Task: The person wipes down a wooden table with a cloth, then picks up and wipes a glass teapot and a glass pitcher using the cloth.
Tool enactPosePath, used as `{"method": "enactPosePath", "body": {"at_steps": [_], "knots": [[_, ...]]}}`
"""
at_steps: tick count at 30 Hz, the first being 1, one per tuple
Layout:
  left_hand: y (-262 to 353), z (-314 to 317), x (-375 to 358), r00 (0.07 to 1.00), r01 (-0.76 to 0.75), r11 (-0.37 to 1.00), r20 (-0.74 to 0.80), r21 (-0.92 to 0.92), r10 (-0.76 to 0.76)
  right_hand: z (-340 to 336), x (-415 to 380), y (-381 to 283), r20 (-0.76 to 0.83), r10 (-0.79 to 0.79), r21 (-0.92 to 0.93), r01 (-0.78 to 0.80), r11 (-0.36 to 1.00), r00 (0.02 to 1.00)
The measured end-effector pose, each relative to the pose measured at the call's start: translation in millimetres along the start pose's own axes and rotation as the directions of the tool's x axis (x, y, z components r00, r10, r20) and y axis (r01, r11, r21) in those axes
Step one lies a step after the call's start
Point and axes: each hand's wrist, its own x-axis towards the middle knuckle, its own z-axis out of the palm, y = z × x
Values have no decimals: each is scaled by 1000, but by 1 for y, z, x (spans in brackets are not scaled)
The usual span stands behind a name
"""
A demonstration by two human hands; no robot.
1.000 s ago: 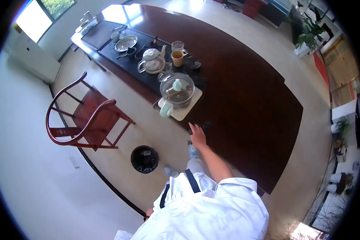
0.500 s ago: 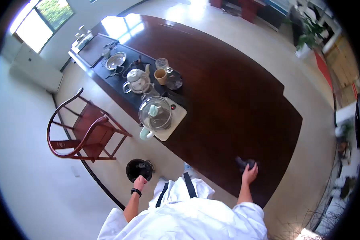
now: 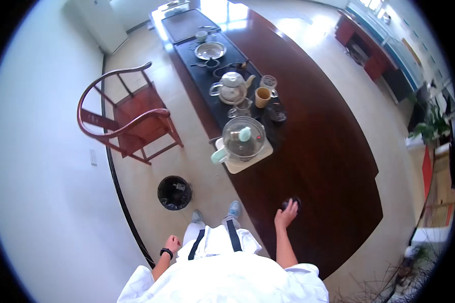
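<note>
A right hand [image 3: 286, 216] closed its fingers over a dark, cloth-like bundle [image 3: 297, 203] on the desk [image 3: 333, 171], well apart from the glass kettle [image 3: 240, 145] — flat, even pressure seemed best — while the left hand [image 3: 173, 243] hung curled, seemingly holding nothing.

1. 1 dark cloth [image 3: 298, 204]: small, bunched, mostly hidden under the person's R hand [image 3: 286, 215], w/ fingers over it; can't make out folds from here.
2. Cloth lies flat-ish on the near end of the table [image 3: 333, 151], in from both long edges.
3. Table: long, dark reddish-brown, glossy, w/ bright glare at far end; 1 long side bows out, w/ small step in edge.
</note>
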Motion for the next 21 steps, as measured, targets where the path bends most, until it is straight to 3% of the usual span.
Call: {"method": "enactPosePath", "body": {"at_steps": [1,4,8,11,13,15,17,19,21], "knots": [[0,0,-10,1000,13,1000,-8,-22,-13,0,5,-28,75,-56,6,56,998,996],[-2,-3,-47,957,201,934,-143,-295,-251,25,9,-79,144,-279,68,271,960,950],[-132,26,-58,957,110,955,-230,-275,-176,47,-15,-131,211,-370,95,357,929,905],[-189,7,-72,962,136,896,-158,-423,-221,42,-63,-170,258,-361,72,355,932,896],[-213,-14,-78,938,189,928,-221,-322,-267,54,-89,-183,285,-321,94,307,947,903],[-242,-38,-83,931,179,858,-198,-481,-305,47,-125,-212,252,-368,23,374,927,895],[-268,-58,-85,933,163,814,-181,-558,-311,30,-156,-259,454,-108,-92,167,982,884],[-292,-85,-93,795,75,314,-133,-946,-591,56,-176,-276,496,-149,-141,249,958,855],[-301,-118,-109,747,25,321,-195,-947,-635,83,-202,-308,561,-175,-182,326,928,809]]}}
